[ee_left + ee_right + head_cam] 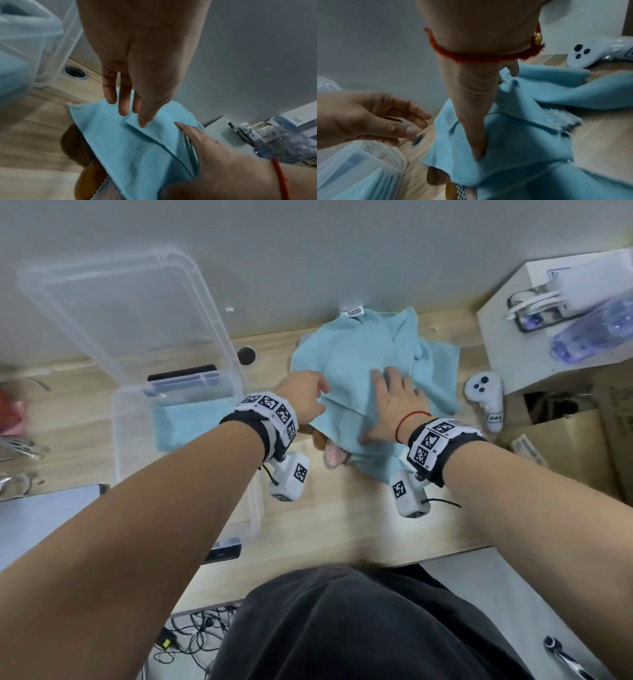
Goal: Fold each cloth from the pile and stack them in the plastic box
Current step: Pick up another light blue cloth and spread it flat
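Observation:
A pile of light blue cloths (359, 354) lies on the wooden desk against the wall. My right hand (394, 402) presses flat on the top cloth (513, 142), fingers spread. My left hand (305, 397) hovers at the cloth's left edge with relaxed fingers (125, 102), its thumb tip touching a folded corner (154, 128); it grips nothing. The clear plastic box (118, 440) stands to the left with a folded blue cloth (191, 422) inside. Its lid (120, 313) leans open against the wall.
A brown item (320, 440) and a pink checkered fabric (334, 455) poke out under the pile's near edge. A white controller (486, 395) lies right of the cloths. Beyond it stand a white box (507, 337) and cardboard boxes (565, 440). A cable hole (246, 356) sits behind the plastic box.

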A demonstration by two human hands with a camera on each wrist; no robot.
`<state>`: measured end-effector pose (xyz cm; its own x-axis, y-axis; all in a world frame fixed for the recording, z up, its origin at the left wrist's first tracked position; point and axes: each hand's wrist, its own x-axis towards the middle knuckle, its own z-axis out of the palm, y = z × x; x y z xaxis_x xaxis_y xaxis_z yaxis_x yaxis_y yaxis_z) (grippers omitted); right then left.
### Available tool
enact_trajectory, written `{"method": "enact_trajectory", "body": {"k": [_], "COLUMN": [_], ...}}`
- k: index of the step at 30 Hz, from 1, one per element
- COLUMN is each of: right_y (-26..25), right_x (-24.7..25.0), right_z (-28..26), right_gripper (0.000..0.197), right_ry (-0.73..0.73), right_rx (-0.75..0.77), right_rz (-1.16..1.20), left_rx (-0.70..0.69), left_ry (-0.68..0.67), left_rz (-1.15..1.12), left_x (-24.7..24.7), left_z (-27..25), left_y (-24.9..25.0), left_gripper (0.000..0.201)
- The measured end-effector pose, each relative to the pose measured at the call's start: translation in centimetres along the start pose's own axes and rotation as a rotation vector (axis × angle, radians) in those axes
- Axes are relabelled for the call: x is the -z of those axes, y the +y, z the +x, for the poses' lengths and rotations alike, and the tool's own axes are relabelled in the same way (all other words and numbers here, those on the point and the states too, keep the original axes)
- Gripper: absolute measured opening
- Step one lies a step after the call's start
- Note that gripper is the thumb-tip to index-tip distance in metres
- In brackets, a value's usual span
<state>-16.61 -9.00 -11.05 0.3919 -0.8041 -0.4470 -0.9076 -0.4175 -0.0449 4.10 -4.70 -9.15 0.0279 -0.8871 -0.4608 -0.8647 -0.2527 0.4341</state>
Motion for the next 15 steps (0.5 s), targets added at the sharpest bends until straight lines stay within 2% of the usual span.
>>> {"method": "enact_trajectory", "body": {"k": [1, 3, 6, 7, 9, 11, 15], "right_y": [0.4, 1.2, 2.5, 2.8, 3.3, 3.7, 3.5], "right_x": [-0.6, -0.9, 0.2, 0.8, 2.5, 4.5, 8.2], "right_z": [0.0, 0.4, 1.0, 1.1, 1.2, 1.1, 0.7], "right_gripper": [0.122, 0.1, 0.049, 0.037, 0.026, 0.025, 0.02], "right_ry": [-0.02, -0.023, 0.111, 0.162, 0.214, 0.234, 0.34], "right_rx": [0.034, 0.106, 0.178, 0.187, 0.226, 0.27, 0.315], "right_rz": [0.012, 0.094, 0.204, 0.232, 0.314, 0.426, 0.613], "left_rx": [-0.01, -0.019, -0.026, -0.029, -0.032, -0.029, -0.046], "left_ry": [-0.011, -0.024, -0.013, 0.001, 0.054, 0.15, 0.336], "left_rz": [0.0, -0.01, -0.007, -0.002, -0.002, 0.015, -0.031], "left_x": [-0.8, -1.9, -2.1, -1.9, -1.1, -0.2, 2.2], "left_z": [0.2, 0.7, 1.1, 1.3, 1.4, 1.5, 1.0], "left_y": [0.4, 1.3, 3.1, 3.7, 5.0, 6.3, 8.4], "left_gripper": [0.037, 0.05, 0.068, 0.073, 0.077, 0.072, 0.034]}}
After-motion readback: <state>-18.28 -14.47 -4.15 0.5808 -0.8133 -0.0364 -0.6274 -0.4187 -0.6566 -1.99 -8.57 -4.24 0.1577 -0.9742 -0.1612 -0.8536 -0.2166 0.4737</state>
